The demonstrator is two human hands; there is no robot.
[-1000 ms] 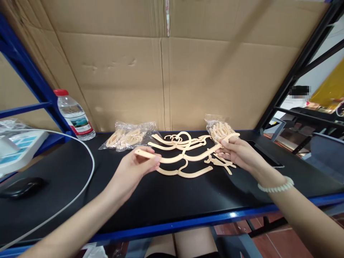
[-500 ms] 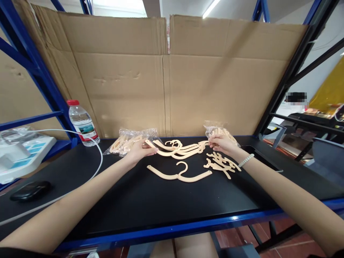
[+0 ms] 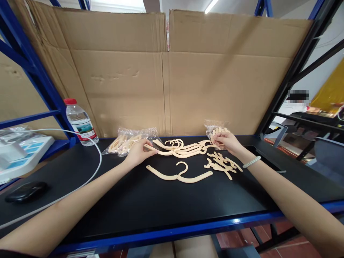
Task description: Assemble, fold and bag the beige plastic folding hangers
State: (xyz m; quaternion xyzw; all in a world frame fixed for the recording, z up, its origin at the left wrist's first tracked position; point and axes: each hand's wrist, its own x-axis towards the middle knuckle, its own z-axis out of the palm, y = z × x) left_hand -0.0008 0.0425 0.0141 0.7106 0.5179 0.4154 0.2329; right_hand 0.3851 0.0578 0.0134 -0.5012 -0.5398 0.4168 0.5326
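My left hand (image 3: 140, 153) is closed in a pinch on the left end of a cream folding hanger (image 3: 163, 152). That hanger lies at the front of a stack of several similar hangers (image 3: 185, 147) with curled hooks. At the stack's right end my right hand (image 3: 225, 141) is closed, its fingertips meeting the tip of a hanger arm. Closer to me lies a single unfolded hanger (image 3: 195, 179), hook pointing away. A loose heap of small cream hanger pieces (image 3: 223, 165) rests just below my right hand.
Clear plastic bags of hanger parts sit at the back left (image 3: 126, 141) and behind my right hand (image 3: 211, 129). A water bottle (image 3: 82, 123), a white cable (image 3: 99, 165), a black mouse (image 3: 27, 191) and a power strip (image 3: 32, 154) occupy the left. Cardboard (image 3: 120, 82) walls the back.
My right hand has moved a little to the right, and the hanger arm at its fingertips reaches further right. My left hand keeps its pinch, almost in place.
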